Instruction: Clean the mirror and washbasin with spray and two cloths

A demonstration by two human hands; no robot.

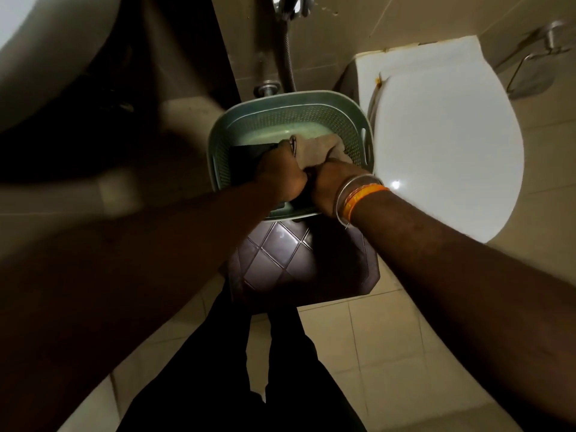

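A green perforated basket sits on a dark brown stool in the middle of the view. Inside it lie a beige cloth and a dark cloth. My left hand reaches into the basket with fingers curled over the dark cloth and the edge of the beige one. My right hand, with bangles on its wrist, is right beside it and grips the beige cloth. The white washbasin bulges at the upper left. No spray bottle or mirror is in view.
A closed white toilet stands right of the basket. A metal hose and pipe run down the tiled wall behind. A chrome holder is at the upper right. My dark trouser legs stand on the tiled floor.
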